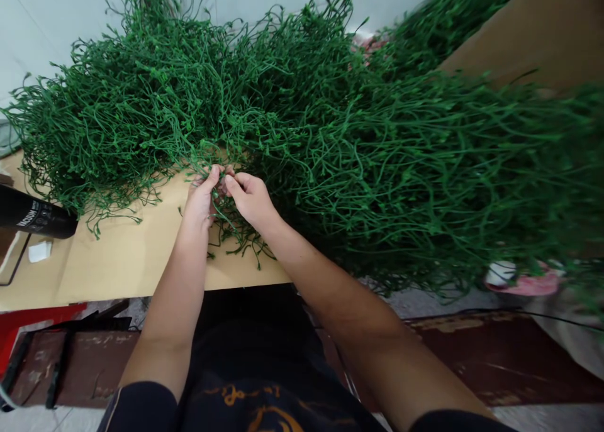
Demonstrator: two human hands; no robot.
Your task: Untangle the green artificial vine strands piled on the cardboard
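Green stems point(228, 216) are pinched in the fingers of the left hand point(201, 199) and right hand point(255, 200), just before the green pile point(302, 105); tangles are best teased apart gently, tbh.

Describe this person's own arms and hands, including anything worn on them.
The left hand and right hand are ungloved, and both forearms are bare, with no watch or bracelet showing. The left sleeve and right sleeve are short and dark; a thin, pale line runs along the left one.
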